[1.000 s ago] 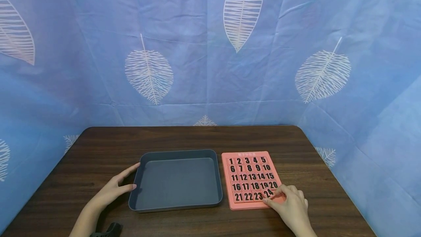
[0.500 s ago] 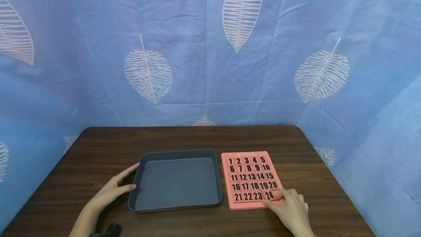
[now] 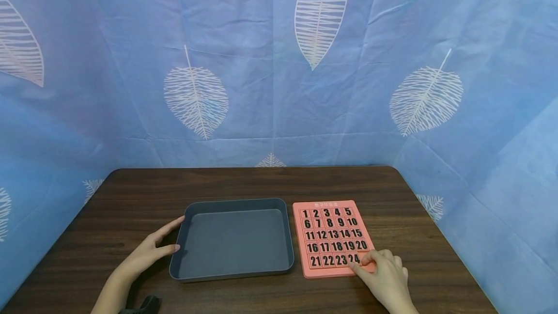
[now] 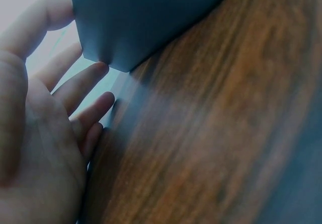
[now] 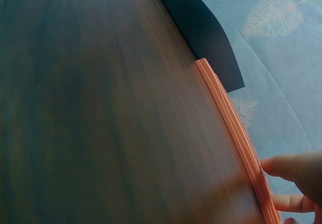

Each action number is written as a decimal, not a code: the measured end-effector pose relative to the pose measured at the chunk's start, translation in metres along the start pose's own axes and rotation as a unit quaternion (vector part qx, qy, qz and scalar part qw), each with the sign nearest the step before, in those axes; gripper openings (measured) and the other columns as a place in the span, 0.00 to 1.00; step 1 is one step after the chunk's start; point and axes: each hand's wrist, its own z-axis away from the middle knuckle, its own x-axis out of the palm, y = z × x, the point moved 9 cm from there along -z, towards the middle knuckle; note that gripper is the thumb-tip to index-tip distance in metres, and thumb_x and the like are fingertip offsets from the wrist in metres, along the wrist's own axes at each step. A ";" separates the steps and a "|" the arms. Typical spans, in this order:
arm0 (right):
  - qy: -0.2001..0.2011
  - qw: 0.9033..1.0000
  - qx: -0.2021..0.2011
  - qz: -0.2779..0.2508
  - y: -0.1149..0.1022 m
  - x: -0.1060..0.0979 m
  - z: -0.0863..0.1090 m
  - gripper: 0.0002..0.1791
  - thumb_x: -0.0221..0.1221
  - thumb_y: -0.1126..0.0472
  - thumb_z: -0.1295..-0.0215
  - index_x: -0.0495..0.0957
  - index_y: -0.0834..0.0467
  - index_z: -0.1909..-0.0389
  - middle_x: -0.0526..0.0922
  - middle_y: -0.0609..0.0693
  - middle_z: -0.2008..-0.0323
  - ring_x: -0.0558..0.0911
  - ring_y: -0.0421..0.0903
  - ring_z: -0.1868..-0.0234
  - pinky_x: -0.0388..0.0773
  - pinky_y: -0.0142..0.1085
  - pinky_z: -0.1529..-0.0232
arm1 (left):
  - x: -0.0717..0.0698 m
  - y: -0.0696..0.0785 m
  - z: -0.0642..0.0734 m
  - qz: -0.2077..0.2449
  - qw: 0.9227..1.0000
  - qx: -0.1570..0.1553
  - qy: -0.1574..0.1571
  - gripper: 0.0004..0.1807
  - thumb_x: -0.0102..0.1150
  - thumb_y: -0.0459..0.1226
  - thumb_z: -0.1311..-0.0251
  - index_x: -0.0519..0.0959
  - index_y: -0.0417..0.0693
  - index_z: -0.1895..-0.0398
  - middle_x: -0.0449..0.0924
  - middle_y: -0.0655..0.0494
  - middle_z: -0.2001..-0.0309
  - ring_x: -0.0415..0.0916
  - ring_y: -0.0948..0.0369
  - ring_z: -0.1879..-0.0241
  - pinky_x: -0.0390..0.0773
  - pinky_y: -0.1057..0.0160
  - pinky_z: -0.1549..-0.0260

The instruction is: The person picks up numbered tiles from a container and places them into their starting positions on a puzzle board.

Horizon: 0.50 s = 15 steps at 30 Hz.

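Note:
In the head view, my left hand [image 3: 146, 251] rests against the left side of a dark grey rectangular tray [image 3: 237, 243], its fingers extended. The left wrist view shows fingertips [image 4: 102, 67] at the tray's corner [image 4: 118, 38]. My right hand [image 3: 385, 275] is at the lower right of a pink number slide puzzle [image 3: 320, 273], whose tiles stand in rows from 1 up. Thumb and index finger pinch the 24 tile [image 3: 354, 258], which lies flat beside 23; the thumb covers part of it. In the right wrist view, fingertips [image 5: 269, 166] meet the puzzle's upper side.
Both things lie on a dark wooden table [image 3: 261, 183], the tray left of the puzzle with a narrow gap between. Behind hangs a blue curtain [image 3: 253, 91] with white leaf prints. A black wrist strap [image 3: 148, 304] circles the left wrist.
The 24 tile was tilted; it has come down flat, straightened and shifted left against 23 under the right fingers. My left hand and the tray stay put.

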 end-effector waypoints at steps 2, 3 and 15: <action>0.001 1.000 -0.004 0.004 -0.001 -0.001 0.000 0.23 0.62 0.33 0.47 0.77 0.50 0.73 0.74 0.58 0.56 0.67 0.57 0.60 0.60 0.50 0.63 | 0.000 0.000 0.001 -0.003 1.000 0.000 0.001 0.37 0.56 0.38 0.34 0.53 0.52 0.24 0.44 0.44 0.26 0.34 0.34 0.30 0.41 0.21 0.49; 0.000 1.000 -0.006 0.005 -0.002 -0.002 -0.001 0.23 0.62 0.33 0.47 0.78 0.50 0.73 0.74 0.58 0.57 0.67 0.57 0.60 0.60 0.50 0.63 | -0.001 0.000 0.001 -0.005 1.000 0.001 0.001 0.37 0.56 0.38 0.34 0.53 0.52 0.25 0.44 0.44 0.26 0.34 0.33 0.30 0.41 0.21 0.49; 0.005 0.995 -0.099 0.010 -0.018 -0.030 -0.010 0.13 0.68 0.44 0.46 0.83 0.48 0.69 0.76 0.50 0.61 0.70 0.53 0.60 0.61 0.50 0.64 | -0.009 0.019 0.004 -0.049 0.998 0.009 -0.026 0.34 0.53 0.38 0.32 0.54 0.45 0.25 0.46 0.36 0.27 0.39 0.30 0.32 0.55 0.25 0.49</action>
